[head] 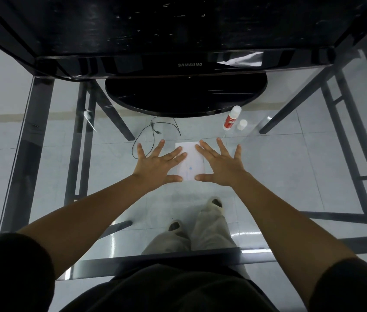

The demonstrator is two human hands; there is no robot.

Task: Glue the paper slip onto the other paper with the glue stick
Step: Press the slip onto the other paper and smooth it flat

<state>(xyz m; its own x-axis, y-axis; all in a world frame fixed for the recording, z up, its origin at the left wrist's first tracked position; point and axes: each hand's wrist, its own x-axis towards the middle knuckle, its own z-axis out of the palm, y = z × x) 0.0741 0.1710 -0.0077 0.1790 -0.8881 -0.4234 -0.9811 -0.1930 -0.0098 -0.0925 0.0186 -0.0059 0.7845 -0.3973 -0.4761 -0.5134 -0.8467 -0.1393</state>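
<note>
Pressing paper [189, 162] on glass table [268, 176] | left hand [159, 163], right hand [219, 164] splayed flat, holding nothing | glue stick [232, 118] stands uncapped nearby | advice: smooth outward, even pressure

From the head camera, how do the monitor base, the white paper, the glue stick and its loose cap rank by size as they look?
Largest to smallest:
1. monitor base
2. white paper, partly covered by both hands
3. glue stick
4. loose cap

The base sits farther from the camera, so it really is the biggest.

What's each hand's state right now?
Left hand: open, fingers spread flat, fingertips on the white paper sheet.
Right hand: open, spread flat, fingertips on the same sheet. Neither holds anything.
</note>
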